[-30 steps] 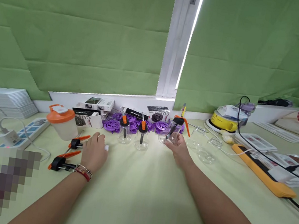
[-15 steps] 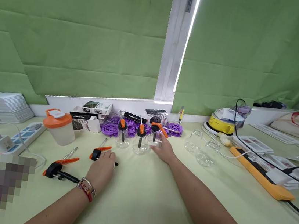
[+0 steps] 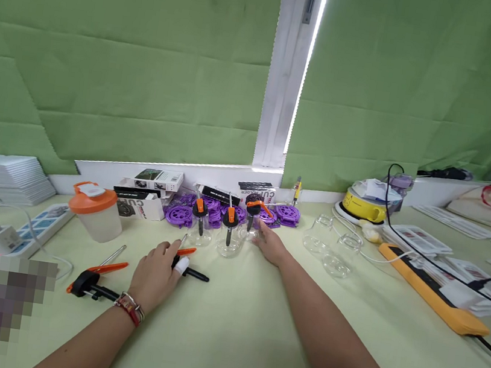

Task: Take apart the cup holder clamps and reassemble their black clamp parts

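L hand (image 3: 154, 276) lies on the table (image 3: 229, 328), fingers curled over a black-and-orange pump piece (image 3: 190, 270); one fingertip wears a white wrap, and the black stem of the piece sticks out to the right of it. Grip looks loose, more a cover than a clamp. A red-and-metal bracelet (image 3: 131, 307) sits on that wrist.

R hand (image 3: 269, 247) is stretched fwd, fingers spread flat, tips touching the base of the third glass bottle w/ pump top (image 3: 251, 221). It holds nothing.

Two more glass bottles w/ orange-black pump tops (image 3: 214, 231) stand just left of that one, all three in a row, upright. Behind them a heap of purple plastic wheels (image 3: 223, 210) and several black-and-white boxes (image 3: 148, 191) along the window sill.

A second loose pump piece (image 3: 92, 281) lies on the table left of the L hand, orange lever up, thin metal rod angled away. Further left: an orange-lidded plastic cup (image 3: 96, 212), a power strip w/ charger (image 3: 24, 226), and a stack of white trays (image 3: 0, 171).

R side of the table: two bare glass bottles w/o tops (image 3: 332, 248), near each other; a yellow round device (image 3: 363, 205) w/ paper on it; a long orange power strip (image 3: 434, 291) w/ black cable. Green blinds (image 3: 130, 58) cover the window.
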`<action>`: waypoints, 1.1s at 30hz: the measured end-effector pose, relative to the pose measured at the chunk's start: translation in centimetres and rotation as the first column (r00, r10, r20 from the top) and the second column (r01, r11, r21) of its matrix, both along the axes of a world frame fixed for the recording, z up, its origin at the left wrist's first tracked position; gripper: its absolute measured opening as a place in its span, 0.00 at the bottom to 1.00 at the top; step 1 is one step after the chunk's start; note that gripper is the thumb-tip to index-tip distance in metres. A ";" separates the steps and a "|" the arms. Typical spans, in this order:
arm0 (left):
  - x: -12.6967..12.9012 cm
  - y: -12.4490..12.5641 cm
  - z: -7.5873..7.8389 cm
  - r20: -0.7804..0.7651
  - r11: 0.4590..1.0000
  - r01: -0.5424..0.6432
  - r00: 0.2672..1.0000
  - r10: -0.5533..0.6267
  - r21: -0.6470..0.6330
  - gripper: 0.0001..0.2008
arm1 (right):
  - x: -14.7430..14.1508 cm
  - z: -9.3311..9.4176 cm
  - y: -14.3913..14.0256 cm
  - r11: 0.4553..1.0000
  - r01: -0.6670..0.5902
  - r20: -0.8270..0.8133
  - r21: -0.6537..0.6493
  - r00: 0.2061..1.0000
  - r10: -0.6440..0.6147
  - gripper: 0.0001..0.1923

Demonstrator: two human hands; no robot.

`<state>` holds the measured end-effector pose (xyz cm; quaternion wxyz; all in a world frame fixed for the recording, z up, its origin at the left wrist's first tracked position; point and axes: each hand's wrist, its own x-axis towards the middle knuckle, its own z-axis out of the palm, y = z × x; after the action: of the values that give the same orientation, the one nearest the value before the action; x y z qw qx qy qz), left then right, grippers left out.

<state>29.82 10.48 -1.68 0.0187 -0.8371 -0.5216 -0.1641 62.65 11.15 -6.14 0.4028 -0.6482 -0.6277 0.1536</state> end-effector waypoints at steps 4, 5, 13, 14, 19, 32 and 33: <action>-0.5 0.8 -0.9 0.139 0.983 0.044 0.990 -0.020 -0.178 0.26 | 0.2 0.1 -0.4 0.991 0.114 0.040 0.073 0.992 -0.117 0.26; -0.6 0.9 -1.0 0.162 0.979 0.044 0.987 -0.011 -0.201 0.27 | 0.4 0.2 -0.8 0.986 0.139 0.041 0.086 0.989 -0.143 0.25; -0.8 1.3 -1.0 0.246 0.961 -0.005 0.966 0.076 -0.276 0.24 | 3.8 3.3 -7.1 0.583 0.574 0.156 0.576 0.622 -0.767 0.27; -0.9 1.3 -1.1 0.276 0.963 -0.025 0.956 0.101 -0.268 0.24 | 4.2 3.5 -7.8 0.527 0.608 0.142 0.594 0.566 -0.812 0.32; -0.7 1.0 -1.2 0.504 0.971 -0.099 0.841 0.199 -0.217 0.25 | 5.9 2.6 -9.3 0.313 0.834 -0.030 0.455 0.365 -0.930 0.52; 0.6 -0.5 -1.0 0.896 0.953 0.186 0.420 0.143 -0.239 0.19 | 4.3 2.5 -8.7 0.360 0.917 -0.141 0.172 0.384 -0.912 0.36; 0.6 -0.5 -0.9 0.915 0.952 0.213 0.381 0.129 -0.222 0.17 | 3.0 3.1 -8.8 0.417 0.868 -0.099 0.270 0.456 -0.884 0.37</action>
<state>30.47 10.00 -2.62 -0.4072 -0.6088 -0.4401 -0.5195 65.68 2.38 -3.06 0.4929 -0.8192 -0.2243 -0.1890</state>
